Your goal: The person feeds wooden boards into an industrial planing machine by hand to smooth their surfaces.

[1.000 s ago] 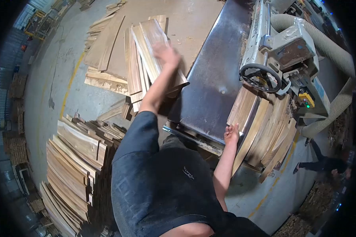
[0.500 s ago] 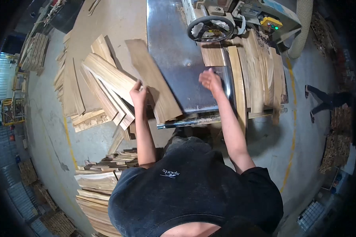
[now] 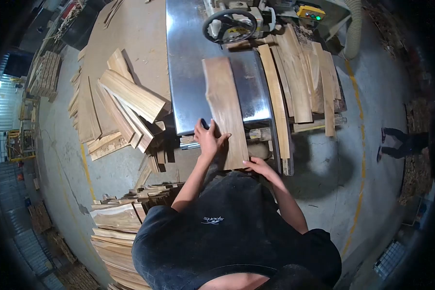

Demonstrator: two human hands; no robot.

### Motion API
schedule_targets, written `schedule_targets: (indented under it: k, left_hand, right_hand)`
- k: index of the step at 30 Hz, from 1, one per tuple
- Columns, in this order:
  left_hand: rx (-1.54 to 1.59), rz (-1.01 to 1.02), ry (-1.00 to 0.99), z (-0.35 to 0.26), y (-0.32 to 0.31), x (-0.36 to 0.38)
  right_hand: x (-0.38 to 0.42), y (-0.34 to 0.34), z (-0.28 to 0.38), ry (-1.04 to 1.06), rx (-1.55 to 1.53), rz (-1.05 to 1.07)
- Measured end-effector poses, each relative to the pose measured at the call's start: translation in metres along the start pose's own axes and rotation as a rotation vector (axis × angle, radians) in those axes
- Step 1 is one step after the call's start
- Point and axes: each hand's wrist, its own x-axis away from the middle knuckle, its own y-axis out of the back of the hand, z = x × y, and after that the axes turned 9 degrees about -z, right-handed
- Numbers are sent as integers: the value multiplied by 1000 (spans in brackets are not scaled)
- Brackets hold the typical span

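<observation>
A long wooden board [image 3: 225, 104] with a wavy left edge lies lengthwise on the metal table [image 3: 186, 96], its near end overhanging the front edge by my body. My left hand [image 3: 208, 141] grips its left edge, with the thumb over the top face. At the near right corner, my right hand [image 3: 262, 168] holds the board's end, fingertips on the wood and part of the grip hidden underneath. Beyond the far end stands a machine with a black handwheel [image 3: 229, 26].
Loose boards [image 3: 133, 94] are piled at left; more boards [image 3: 297, 72] lie right of the table beside a long narrow strip [image 3: 275, 101]. A board stack [image 3: 113, 237] stands behind on the left. A control box [image 3: 310, 13] shows a green light. Another person's legs [image 3: 396, 142] appear far right.
The board in my left hand has swung rightward and straightened on the table. My right hand has come back from the table's right side to the board's near end. The view has shifted.
</observation>
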Motion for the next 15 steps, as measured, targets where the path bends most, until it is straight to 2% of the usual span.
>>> schedule_targets:
  k: [1,3,4,5,7,8,9,11,13,15]
  left_hand:
    - [-69,-69,-82,-10,-5,-1]
    - [44,-22,-117,-23,-31,-15]
    - [70,-5,-151,-31,-39,-26]
    - [95,12,-184,-40,-46,-38]
    - [127,-38,-184,-59,-61,-60]
    - [161,-83,-179,-68,-66,-72]
    - [166,-89,-179,-73,-74,-85]
    - [161,-138,-224,-81,-86,-111]
    - [168,-190,-239,-79,-91,-130]
    - [306,-127,-265,-70,-91,-158]
  right_hand:
    - [11,-2,6,2,-4,-6]
    - [31,-7,18,-147,-378,-135]
    - [23,-9,10,-95,-523,-159]
    - [17,-6,3,-88,-523,-158]
    - [7,-5,9,-198,-737,-236]
    - [-6,-4,17,-313,-688,-290]
    - [-14,-5,23,-307,-683,-292]
    - [-31,-6,39,-140,-625,-400]
    - [-49,-12,58,-165,-772,-486]
    - [-64,-8,73,-144,-714,-531]
